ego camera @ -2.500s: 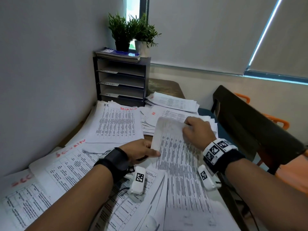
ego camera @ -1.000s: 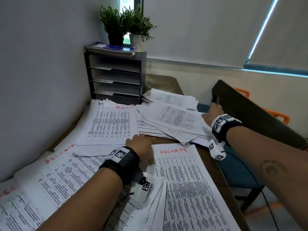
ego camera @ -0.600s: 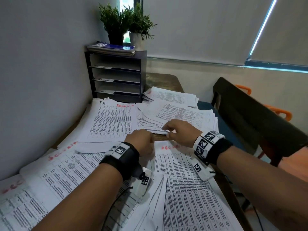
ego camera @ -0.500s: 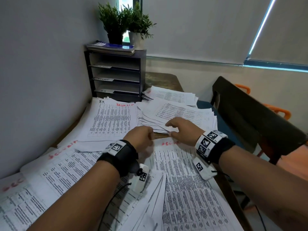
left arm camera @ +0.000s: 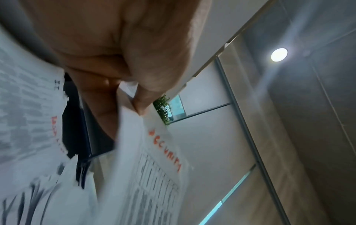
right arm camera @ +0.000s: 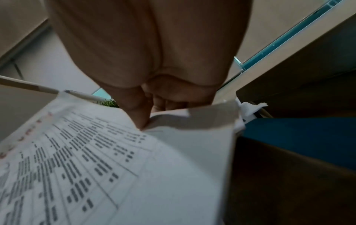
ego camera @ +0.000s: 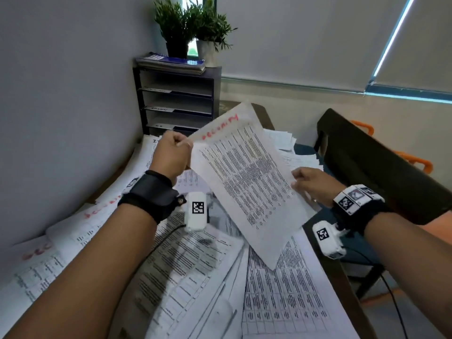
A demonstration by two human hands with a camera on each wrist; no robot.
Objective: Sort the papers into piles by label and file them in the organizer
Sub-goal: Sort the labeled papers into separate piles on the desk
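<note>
A printed sheet (ego camera: pixel 247 182) with SECURITY in red at its top is lifted off the desk and tilted. My left hand (ego camera: pixel 172 152) pinches its top left corner, thumb against fingers, as the left wrist view shows the sheet (left arm camera: pixel 154 159) under the left hand (left arm camera: pixel 133 97). My right hand (ego camera: pixel 309 184) pinches the sheet's right edge; the right wrist view shows the thumb on top of the sheet (right arm camera: pixel 96 159) and the right hand (right arm camera: pixel 152 115) fingers beneath. The dark organizer (ego camera: pixel 176 99) with labelled shelves stands against the wall at the back.
Piles of printed sheets (ego camera: pixel 190 277) cover the desk, some marked SECURITY in red (ego camera: pixel 102 204), one marked I.T. Potted plants (ego camera: pixel 190 25) and a notebook (ego camera: pixel 171 62) sit on the organizer. A dark chair (ego camera: pixel 381 167) stands right of the desk.
Both hands were down on the SECURITY sheet lying on the desk. They have since taken hold of it and raised it, tilted, above the piles.
</note>
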